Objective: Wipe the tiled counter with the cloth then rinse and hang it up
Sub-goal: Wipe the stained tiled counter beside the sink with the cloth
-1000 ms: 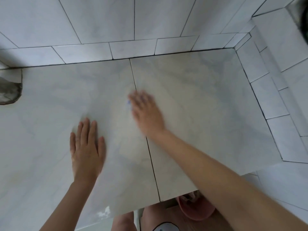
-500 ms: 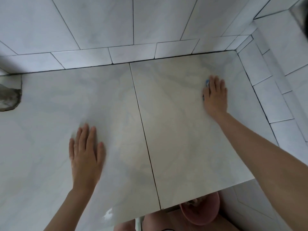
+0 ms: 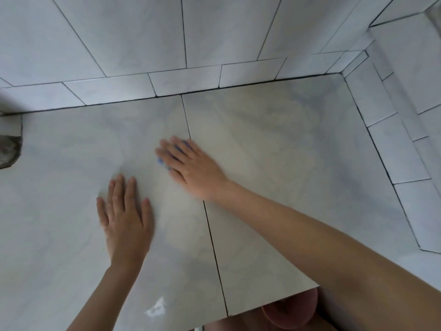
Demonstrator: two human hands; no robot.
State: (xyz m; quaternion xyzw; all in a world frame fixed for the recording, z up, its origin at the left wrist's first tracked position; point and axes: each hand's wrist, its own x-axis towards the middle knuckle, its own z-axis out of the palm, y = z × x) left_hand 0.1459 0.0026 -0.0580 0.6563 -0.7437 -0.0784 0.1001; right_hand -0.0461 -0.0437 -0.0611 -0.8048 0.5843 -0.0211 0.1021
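Cloth (image 3: 181, 145), blue, nearly all hidden under the right hand (image 3: 191, 166); only slivers visible between the fingers and past the fingertips. Lying on the counter (image 3: 274, 163) near its middle, right against the left side of the dark grout line (image 3: 211, 235) running front to back. Right hand palm down on the cloth, fingers straight and slightly spread, pressing it to the tile; blurred at the edges. Forearm reaching in from the lower right.

Left hand (image 3: 125, 216) flat on the counter, nearer the front and to the left of the right hand, apart from the cloth. Fingers straight and close together, thumb out a little, holding nothing.

Counter of large pale marbled tiles, with a duller beige patch around and below the hands. White smear (image 3: 156, 309) near the front edge, left of the grout line. Rough grey cut-out (image 3: 9, 149) at the far left edge; cannot tell what. Tiled wall (image 3: 143, 32) behind and along the right side, meeting in the far right corner. Below the front edge, part of a pink basin (image 3: 290, 311).
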